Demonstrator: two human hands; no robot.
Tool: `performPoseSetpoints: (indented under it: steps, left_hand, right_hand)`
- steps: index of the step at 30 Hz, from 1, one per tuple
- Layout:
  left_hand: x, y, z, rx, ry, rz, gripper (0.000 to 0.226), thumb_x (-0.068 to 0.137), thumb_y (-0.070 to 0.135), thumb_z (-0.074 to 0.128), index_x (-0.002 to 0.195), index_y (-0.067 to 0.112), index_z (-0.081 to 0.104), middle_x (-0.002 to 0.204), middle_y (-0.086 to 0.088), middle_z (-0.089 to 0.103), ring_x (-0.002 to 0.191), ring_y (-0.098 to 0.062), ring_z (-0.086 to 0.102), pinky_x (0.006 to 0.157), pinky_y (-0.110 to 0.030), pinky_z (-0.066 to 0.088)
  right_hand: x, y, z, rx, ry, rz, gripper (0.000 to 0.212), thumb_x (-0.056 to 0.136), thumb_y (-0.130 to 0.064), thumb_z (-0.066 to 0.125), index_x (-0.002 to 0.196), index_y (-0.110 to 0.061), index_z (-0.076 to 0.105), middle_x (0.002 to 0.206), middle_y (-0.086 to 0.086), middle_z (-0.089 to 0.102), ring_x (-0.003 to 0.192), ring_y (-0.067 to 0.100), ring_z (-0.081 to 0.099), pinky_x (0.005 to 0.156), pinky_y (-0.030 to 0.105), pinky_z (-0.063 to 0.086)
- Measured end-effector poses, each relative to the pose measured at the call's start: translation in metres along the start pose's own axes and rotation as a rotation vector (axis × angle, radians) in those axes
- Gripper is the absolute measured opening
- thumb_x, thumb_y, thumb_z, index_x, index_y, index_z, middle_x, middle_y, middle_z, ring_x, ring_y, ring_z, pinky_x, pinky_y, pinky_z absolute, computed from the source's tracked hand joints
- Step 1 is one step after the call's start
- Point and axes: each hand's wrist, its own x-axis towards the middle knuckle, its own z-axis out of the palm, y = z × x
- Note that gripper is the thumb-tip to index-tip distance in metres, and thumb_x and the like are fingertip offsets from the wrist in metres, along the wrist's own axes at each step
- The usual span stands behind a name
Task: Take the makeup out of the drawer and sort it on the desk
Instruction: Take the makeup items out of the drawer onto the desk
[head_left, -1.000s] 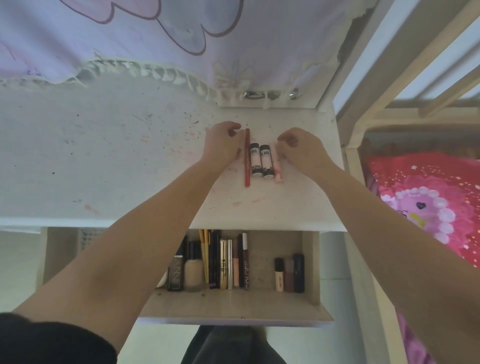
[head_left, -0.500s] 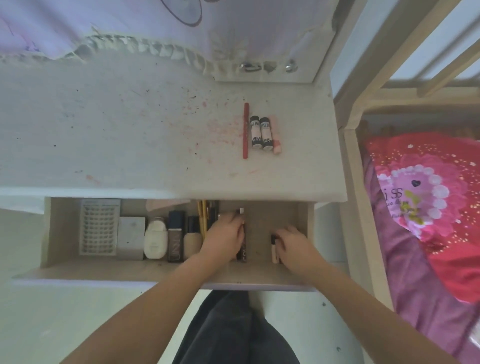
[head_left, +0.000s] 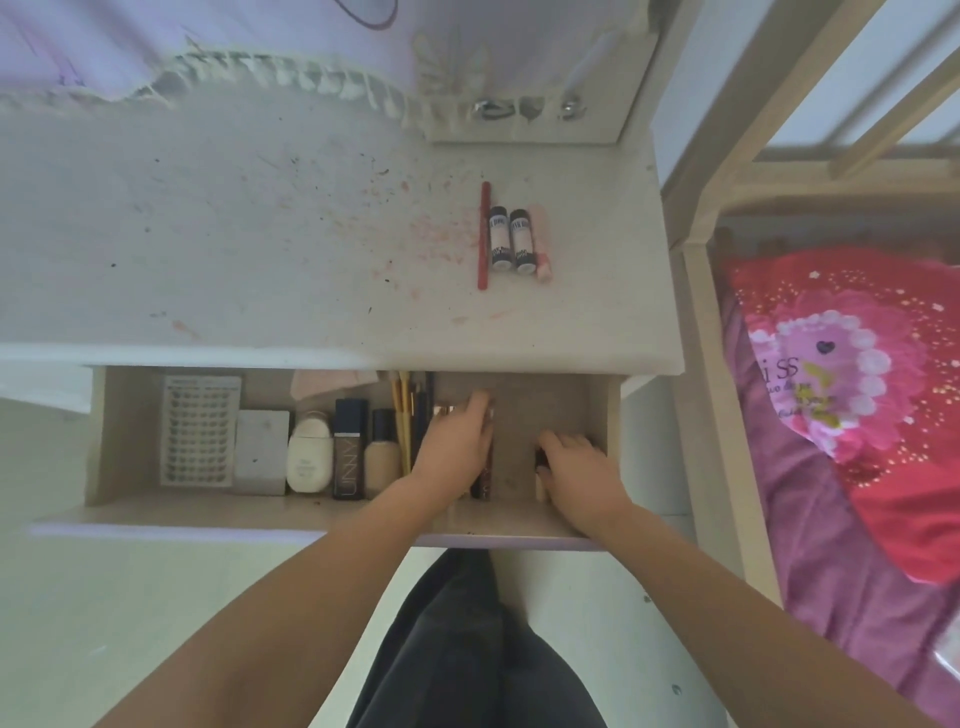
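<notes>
Drawer: your hands are both inside the open beige wooden drawer (head_left: 605, 415).
Left hand (head_left: 457, 447): covers slim tubes; grip unclear.
Right hand (head_left: 576, 467): fingers curl over small tubes, far right.
Desk: red pencil (head_left: 484, 234) and three tubes (head_left: 519, 241) lie far away on the white desk (head_left: 260, 249).

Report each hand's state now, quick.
Left hand: in the drawer, laid over slim tubes; grip cannot be told.
Right hand: in the drawer, fingers curled on a small dark tube.

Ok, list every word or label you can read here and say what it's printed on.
"UNNY": dark foundation bottle in the drawer.
"iSS": pink bedcover, partly cut off; smaller script below is blurred.
Labels on the two black-and-white tubes on the desk: too small to read.
</notes>
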Motion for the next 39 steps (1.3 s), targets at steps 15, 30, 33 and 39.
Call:
performPoseSetpoints:
  steps: [15, 30, 33, 39]
  left_hand:
    - [0.083, 0.036, -0.172, -0.530, 0.438, 0.043, 0.024, 0.094, 0.021, 0.053, 0.118, 0.022, 0.056, 0.081, 0.008, 0.061, 0.073, -0.006, 0.061, 0.071, -0.021, 0.051]
    - [0.163, 0.035, -0.156, -0.385, 0.321, -0.088, 0.039, 0.095, 0.032, 0.049, 0.130, 0.016, 0.051, 0.097, 0.003, 0.056, 0.085, -0.020, 0.060, 0.085, -0.039, 0.052]
    - [0.141, 0.034, -0.155, -0.448, 0.310, -0.084, 0.033, 0.096, 0.028, 0.049, 0.126, 0.017, 0.050, 0.097, 0.001, 0.058, 0.078, -0.023, 0.065, 0.077, -0.040, 0.056]
    - [0.015, 0.020, -0.104, -0.427, 0.172, 0.096, 0.009, 0.096, 0.014, 0.047, 0.100, 0.019, 0.053, 0.080, 0.007, 0.057, 0.067, -0.008, 0.054, 0.063, -0.024, 0.048]
  right_hand:
    - [0.078, 0.007, -0.198, 0.585, 0.433, 0.006, 0.016, 0.097, -0.022, 0.049, 0.106, -0.013, 0.058, 0.079, -0.007, 0.058, 0.068, 0.005, 0.053, 0.065, 0.016, 0.042]
    - [0.143, 0.006, -0.186, 0.447, 0.438, 0.115, 0.021, 0.094, -0.025, 0.051, 0.106, -0.014, 0.063, 0.106, 0.008, 0.060, 0.082, 0.012, 0.048, 0.066, 0.013, 0.026]
    - [0.131, 0.007, -0.185, 0.495, 0.430, 0.127, 0.025, 0.095, -0.026, 0.050, 0.116, -0.016, 0.058, 0.108, 0.003, 0.055, 0.083, 0.011, 0.049, 0.068, 0.012, 0.029]
    - [0.030, 0.003, -0.145, 0.587, 0.477, 0.001, 0.016, 0.096, -0.011, 0.046, 0.101, -0.019, 0.060, 0.087, -0.010, 0.056, 0.074, 0.007, 0.055, 0.067, 0.007, 0.041]
